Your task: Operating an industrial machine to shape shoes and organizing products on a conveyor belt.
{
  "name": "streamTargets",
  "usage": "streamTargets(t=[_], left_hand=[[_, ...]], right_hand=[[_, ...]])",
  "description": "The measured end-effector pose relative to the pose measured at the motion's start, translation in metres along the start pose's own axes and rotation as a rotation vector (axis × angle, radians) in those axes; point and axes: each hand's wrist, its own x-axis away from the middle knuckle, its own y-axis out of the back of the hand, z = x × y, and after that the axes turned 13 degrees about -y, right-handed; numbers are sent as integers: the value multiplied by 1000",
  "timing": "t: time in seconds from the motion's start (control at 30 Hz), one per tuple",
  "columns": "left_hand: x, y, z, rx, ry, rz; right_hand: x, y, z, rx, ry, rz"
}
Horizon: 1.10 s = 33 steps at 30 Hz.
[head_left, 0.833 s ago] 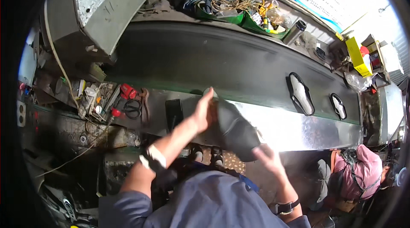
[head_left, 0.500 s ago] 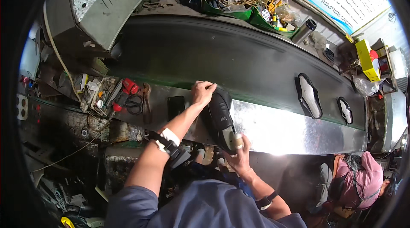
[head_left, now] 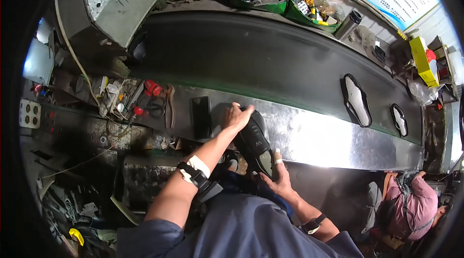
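A black shoe (head_left: pixel 253 136) with a grey-green end part is held between my two hands, over the near edge of a shiny metal ledge. My left hand (head_left: pixel 238 117) grips its far end, fingers curled over the edge and partly hidden. At the near end my right hand (head_left: pixel 279 176) is closed around the shoe. Its thumb, wrapped in pale tape, presses along the side, while the other fingers are mostly hidden underneath. Left of the shoe, a dark phone (head_left: pixel 201 115) lies on the ledge.
Beyond the ledge runs a dark conveyor belt (head_left: pixel 232 59), carrying two pale-centred shoe pieces (head_left: pixel 357 101) at right. Pliers (head_left: pixel 170 105), scissors (head_left: pixel 155 107) and other tools lie left. A metal machine housing (head_left: pixel 116 11) stands far left; a person in pink (head_left: pixel 413 207) is at lower right.
My hands have drawn the shoe slightly nearer to me and to the right. The view has shifted a little; both hands keep their hold.
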Motion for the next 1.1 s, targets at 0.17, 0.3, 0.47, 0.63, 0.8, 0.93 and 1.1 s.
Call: streamTargets(t=[0.17, 0.3, 0.47, 0.63, 0.8, 0.93, 1.1], left_hand=[[23, -9, -2, -176, -136, -97], [12, -9, 6, -83, -91, -187], [28, 14, 39, 183, -99, -333], [90, 65, 44, 351, -253, -488], [153, 98, 53, 539, -228, -655], [209, 140, 87, 408, -208, -927], [304, 209, 144, 404, -72, -1206]], right_hand=[[0, -8, -16, -162, 6, 21], [-9, -5, -27, -243, -18, 89], [-14, 19, -8, -42, 159, 172], [-59, 48, 70, -767, -535, 650], [-78, 9, 123, -712, -653, 889], [-44, -19, 190, -421, -288, 819], [5, -98, 245, -493, -101, 1131]])
